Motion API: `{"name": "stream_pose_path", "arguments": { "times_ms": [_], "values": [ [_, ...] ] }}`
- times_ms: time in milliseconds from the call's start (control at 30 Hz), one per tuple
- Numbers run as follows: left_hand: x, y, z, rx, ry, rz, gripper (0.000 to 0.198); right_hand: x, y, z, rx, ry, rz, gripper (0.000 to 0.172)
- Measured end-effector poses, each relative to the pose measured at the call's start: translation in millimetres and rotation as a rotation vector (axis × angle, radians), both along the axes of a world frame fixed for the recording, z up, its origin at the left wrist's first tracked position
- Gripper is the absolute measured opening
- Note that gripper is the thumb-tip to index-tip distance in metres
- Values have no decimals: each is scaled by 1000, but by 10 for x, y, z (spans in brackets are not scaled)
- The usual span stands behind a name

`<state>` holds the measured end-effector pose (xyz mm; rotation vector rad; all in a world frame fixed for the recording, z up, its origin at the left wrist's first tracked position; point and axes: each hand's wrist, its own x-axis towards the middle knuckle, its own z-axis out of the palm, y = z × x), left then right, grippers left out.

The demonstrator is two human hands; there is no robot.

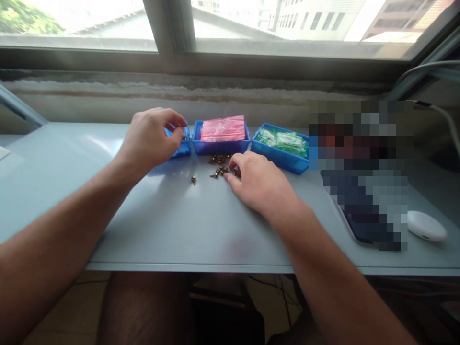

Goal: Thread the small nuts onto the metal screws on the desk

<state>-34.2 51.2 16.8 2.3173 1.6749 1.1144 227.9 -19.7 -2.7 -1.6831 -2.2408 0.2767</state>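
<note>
My left hand (154, 136) is over the left blue box (182, 149), its thumb and fingers bent toward each other at the box's right end; what they hold, if anything, is hidden. My right hand (257, 179) rests at the right side of a pile of small brass-coloured screws (220, 160), thumb and forefinger curved around a few of them. One loose screw (193, 180) lies apart, left of the pile. Behind the pile, the middle blue box (221, 147) holds pink plastic bags (223, 129). Green bags (282, 141) fill the right blue box (280, 158), which stands at an angle.
On the right of the pale table (179, 230) lie a partly pixelated dark phone (354, 230) and a white oval object (427, 225). A pixelated area covers the back right. The window ledge (108, 98) runs behind the boxes.
</note>
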Motion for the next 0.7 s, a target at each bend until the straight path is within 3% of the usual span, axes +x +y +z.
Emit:
{"name": "stream_pose_path", "arguments": {
  "times_ms": [100,167,267,433,700],
  "values": [
    [-83,96,-61,-149,130,-23,22,10,20,-9,-12,4,17,12],
    [-87,151,-104,-99,25,58,12,21,34,-16,-5,31,25,18],
    [-5,135,-120,-15,-31,-30,25,35,43,-20,26,84,42,24],
    [250,-128,-97,201,47,-245,19,27,24,26,148,261,77,24],
    [429,-261,-208,92,-41,-530,23,5,28,67,329,594,141,29]
  ]
}}
